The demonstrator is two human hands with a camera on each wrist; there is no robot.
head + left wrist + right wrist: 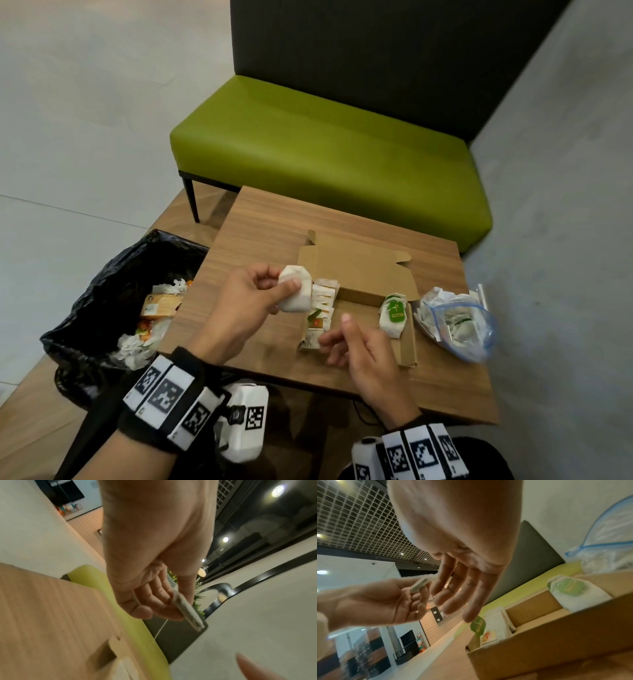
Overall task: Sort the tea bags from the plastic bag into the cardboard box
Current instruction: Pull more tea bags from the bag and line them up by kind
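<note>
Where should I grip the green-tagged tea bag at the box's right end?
Probably pinch the upper edge of the green-tagged tea bag from above: it leans up against bags behind it in the box, top edge exposed, while the right wall and plastic bag block a side approach.

A wooden table (260, 219) carries the open cardboard box (363, 270) and plastic bag (455, 322).

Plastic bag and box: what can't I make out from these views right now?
- Plastic bag: head view too blurred and crumpled to count tea bags; right wrist view cuts it off.
- Cardboard box: right hand hides its middle.
- Tea bag in left hand: its tag is not visible.
</note>
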